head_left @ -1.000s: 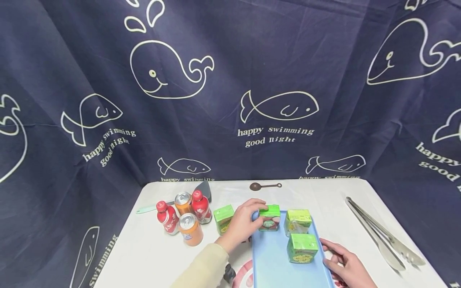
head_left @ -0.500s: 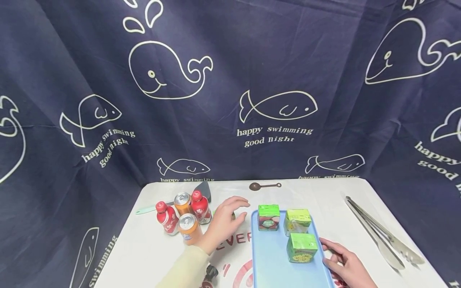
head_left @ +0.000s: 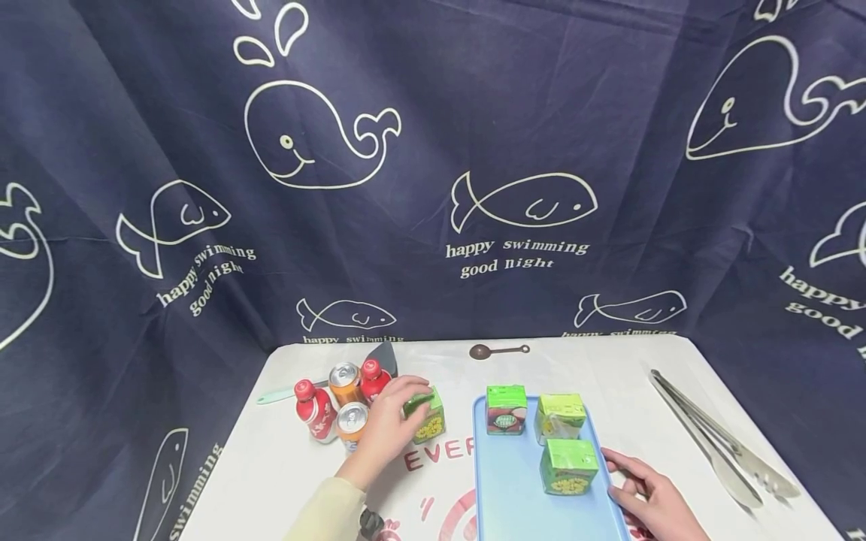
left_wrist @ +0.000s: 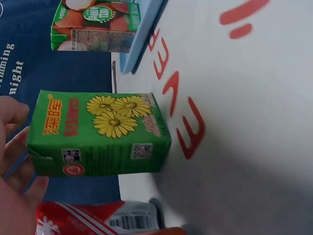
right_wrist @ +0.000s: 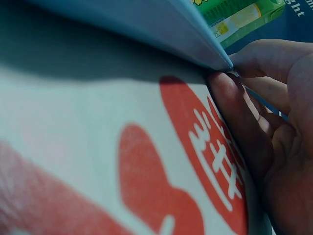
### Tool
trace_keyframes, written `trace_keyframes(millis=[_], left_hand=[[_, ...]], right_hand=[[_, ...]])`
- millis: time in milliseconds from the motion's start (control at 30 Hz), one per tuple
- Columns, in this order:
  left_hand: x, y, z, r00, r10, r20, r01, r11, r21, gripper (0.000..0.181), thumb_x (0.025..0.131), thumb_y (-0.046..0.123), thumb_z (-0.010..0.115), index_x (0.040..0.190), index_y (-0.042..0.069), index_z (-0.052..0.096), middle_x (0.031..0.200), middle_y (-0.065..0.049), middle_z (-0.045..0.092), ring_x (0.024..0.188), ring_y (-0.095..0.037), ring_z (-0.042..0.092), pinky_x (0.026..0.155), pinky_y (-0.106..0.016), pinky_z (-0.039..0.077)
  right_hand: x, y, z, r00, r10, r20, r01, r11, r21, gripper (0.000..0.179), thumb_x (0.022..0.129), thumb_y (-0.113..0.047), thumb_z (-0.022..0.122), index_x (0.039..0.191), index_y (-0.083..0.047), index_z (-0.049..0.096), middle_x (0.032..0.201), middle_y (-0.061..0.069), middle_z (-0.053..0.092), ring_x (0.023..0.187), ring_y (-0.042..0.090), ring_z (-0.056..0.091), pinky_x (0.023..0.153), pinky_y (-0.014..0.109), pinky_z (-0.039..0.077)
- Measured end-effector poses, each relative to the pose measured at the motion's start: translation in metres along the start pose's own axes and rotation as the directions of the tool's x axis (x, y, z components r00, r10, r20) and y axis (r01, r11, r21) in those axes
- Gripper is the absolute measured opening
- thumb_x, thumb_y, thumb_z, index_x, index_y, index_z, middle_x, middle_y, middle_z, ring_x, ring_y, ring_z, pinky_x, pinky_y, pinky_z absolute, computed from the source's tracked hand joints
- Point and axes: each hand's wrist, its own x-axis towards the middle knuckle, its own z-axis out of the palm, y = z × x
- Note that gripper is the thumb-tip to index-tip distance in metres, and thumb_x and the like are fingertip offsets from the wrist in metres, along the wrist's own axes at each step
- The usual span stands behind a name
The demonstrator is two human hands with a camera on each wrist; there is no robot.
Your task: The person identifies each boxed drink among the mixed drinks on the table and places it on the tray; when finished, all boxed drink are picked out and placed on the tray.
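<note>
My left hand (head_left: 391,422) is at the top of a green drink carton (head_left: 430,425) with yellow flowers, left of the blue tray. In the left wrist view, this carton (left_wrist: 98,134) stands on the table with the thumb and fingers spread about its upper end; no firm grip shows. At the tray's right edge, my right hand (head_left: 649,496) pinches the rim of the blue tray (right_wrist: 181,29) between thumb and finger. On the tray (head_left: 514,503) stand a carton with red fruit (head_left: 506,411), a yellow-green carton (head_left: 560,418) and a flower carton (head_left: 568,467).
Left of my left hand are red-capped bottles (head_left: 314,409) and orange cans (head_left: 352,424), with a spatula (head_left: 383,357) behind them. A brown measuring spoon (head_left: 499,351) lies at the back. Metal tongs (head_left: 720,443) lie at the right.
My left hand has left the red-fruit carton on the tray and moved left to the flower carton on the table. The right hand stays at the tray's edge.
</note>
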Motion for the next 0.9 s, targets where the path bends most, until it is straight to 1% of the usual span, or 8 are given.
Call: trace_keyframes(millis=[133,367,467,667,900], left_hand=[[-0.005,-0.004,0.000,1.000,-0.003,-0.002,0.003,1.000,0.012,0.022,0.091,0.014,0.080,0.111,0.021,0.078,0.128,0.012,0.067,0.124,-0.012,0.060,0.109,-0.043,0.049],[-0.010,-0.005,0.001,0.999,-0.027,0.033,0.028,1.000,-0.013,0.025,0.091,0.014,0.081,0.115,0.020,0.077,0.133,0.003,0.066,0.126,-0.014,0.060,0.110,-0.044,0.048],[-0.012,-0.006,0.002,0.999,-0.030,0.034,0.031,0.999,-0.014,0.027,0.090,0.011,0.082,0.115,0.019,0.076,0.134,0.001,0.066,0.127,-0.017,0.060,0.110,-0.046,0.048],[-0.012,-0.008,0.004,0.999,-0.026,0.018,0.026,1.000,-0.004,0.032,0.087,0.008,0.082,0.116,0.020,0.076,0.132,0.005,0.066,0.126,-0.019,0.062,0.109,-0.046,0.050],[-0.012,-0.007,0.004,0.999,-0.038,0.007,0.038,0.999,-0.030,0.034,0.085,0.005,0.084,0.114,0.020,0.076,0.126,0.008,0.068,0.121,-0.017,0.063,0.107,-0.045,0.050]], right_hand=[[0.000,0.000,0.000,1.000,-0.004,0.004,0.004,1.000,0.004,0.071,0.100,-0.020,0.071,0.157,0.006,0.037,0.110,0.015,0.065,0.054,0.018,0.056,0.046,0.035,0.054],[0.000,-0.001,-0.001,1.000,0.011,0.013,-0.012,1.000,0.016,0.072,0.101,-0.021,0.071,0.157,0.007,0.035,0.111,0.014,0.064,0.055,0.018,0.056,0.047,0.035,0.054],[0.000,-0.001,-0.001,1.000,0.012,0.023,-0.013,1.000,0.020,0.073,0.101,-0.022,0.070,0.158,0.007,0.034,0.109,0.015,0.065,0.055,0.017,0.056,0.047,0.036,0.054],[0.000,0.000,-0.001,1.000,0.014,0.027,-0.014,1.000,0.022,0.073,0.101,-0.022,0.070,0.158,0.007,0.034,0.103,0.015,0.066,0.054,0.017,0.055,0.046,0.035,0.054],[0.001,0.000,0.000,1.000,0.008,0.010,-0.008,1.000,0.011,0.072,0.100,-0.022,0.071,0.157,0.006,0.036,0.113,0.014,0.064,0.055,0.018,0.057,0.046,0.036,0.054]])
